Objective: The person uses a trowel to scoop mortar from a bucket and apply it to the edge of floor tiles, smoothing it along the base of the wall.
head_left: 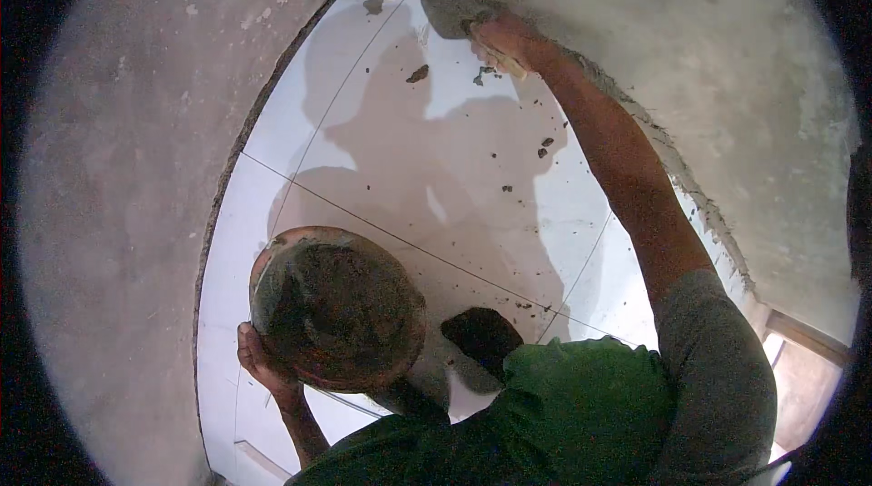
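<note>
My left hand point(261, 361) grips the side of a round pan point(262, 270), held up at the lower left. Dark wet mortar point(350, 309) fills the pan. My right arm reaches out to the far wall's foot, where my right hand point(507, 39) is closed round what looks like a trowel. Its pale handle end point(518, 71) pokes out below the hand; the blade is hard to tell from the grey mortar point(447, 12) around it. That mortar lies along the joint between wall and floor, beside my right hand.
White floor tiles point(381, 204) with thin dark joints lie between two grey plastered walls that meet at the far corner. Mortar crumbs point(417, 74) are scattered over them. My dark shoe point(481, 339) stands below. A doorway-like opening point(808, 377) shows at the lower right.
</note>
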`<state>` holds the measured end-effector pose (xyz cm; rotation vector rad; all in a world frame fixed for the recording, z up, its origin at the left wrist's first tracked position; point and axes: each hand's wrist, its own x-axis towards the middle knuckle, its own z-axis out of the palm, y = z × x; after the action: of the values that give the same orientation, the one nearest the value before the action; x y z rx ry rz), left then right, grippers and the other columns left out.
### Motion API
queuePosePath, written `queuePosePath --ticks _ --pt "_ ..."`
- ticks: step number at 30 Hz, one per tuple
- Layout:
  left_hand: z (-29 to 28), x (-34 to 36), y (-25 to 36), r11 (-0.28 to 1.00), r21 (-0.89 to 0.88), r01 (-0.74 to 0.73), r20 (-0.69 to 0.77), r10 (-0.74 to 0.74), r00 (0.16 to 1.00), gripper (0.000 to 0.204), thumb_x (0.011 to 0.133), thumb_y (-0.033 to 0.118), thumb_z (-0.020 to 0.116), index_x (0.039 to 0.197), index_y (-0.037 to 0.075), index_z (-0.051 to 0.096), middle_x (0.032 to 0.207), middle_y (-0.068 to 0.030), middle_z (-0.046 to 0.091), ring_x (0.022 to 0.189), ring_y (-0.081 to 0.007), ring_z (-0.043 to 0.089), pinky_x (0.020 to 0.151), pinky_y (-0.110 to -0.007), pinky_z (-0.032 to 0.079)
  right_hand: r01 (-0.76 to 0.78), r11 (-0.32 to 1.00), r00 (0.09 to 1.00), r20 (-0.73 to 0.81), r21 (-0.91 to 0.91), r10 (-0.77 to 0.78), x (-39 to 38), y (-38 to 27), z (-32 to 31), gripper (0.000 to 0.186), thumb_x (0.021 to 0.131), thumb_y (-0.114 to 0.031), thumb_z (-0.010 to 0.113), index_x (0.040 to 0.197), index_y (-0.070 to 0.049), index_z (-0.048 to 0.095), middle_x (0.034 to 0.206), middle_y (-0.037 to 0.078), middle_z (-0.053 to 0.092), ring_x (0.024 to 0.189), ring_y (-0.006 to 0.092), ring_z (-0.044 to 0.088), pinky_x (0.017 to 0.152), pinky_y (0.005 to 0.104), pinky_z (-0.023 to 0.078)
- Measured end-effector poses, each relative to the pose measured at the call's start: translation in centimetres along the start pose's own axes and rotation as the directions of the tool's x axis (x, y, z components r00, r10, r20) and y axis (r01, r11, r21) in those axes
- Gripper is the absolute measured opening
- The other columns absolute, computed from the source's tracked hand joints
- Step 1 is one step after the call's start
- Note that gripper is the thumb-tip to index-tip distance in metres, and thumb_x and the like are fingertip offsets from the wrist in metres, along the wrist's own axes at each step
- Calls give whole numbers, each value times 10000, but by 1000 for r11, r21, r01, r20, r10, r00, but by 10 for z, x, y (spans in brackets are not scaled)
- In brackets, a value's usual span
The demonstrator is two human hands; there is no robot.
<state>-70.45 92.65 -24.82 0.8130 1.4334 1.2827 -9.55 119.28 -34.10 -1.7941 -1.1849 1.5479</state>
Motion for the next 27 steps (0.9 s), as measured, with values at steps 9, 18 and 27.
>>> queuePosePath --ticks 9,18,27 --pt "1 0 -3 993 -81 85 -156 -97 983 311 1098 264 504 841 88 489 792 8 510 732 -92 479 665 -292 439 353 559 771 -106 -750 -628 -53 52 18 315 999 -347 614 964 -40 675 722 81 634 637 216 627 569 410 546" --pt "-10 2 -8 996 -58 72 -41 -75 996 259 1044 326 583 876 130 578 857 -11 603 817 -163 583 759 -347 524 16 948 976 -203 -319 -84 -110 40 -25 456 1005 -436 580 878 -11 689 686 109 631 658 250 661 632 474 561" --pt "12 -8 8 993 109 -35 -92 45 995 350 1090 326 522 818 107 494 755 29 480 712 -83 461 669 -288 437 152 935 893 -360 -321 -269 -108 41 21 470 984 -433 600 814 0 677 696 109 651 589 189 623 548 406 525"
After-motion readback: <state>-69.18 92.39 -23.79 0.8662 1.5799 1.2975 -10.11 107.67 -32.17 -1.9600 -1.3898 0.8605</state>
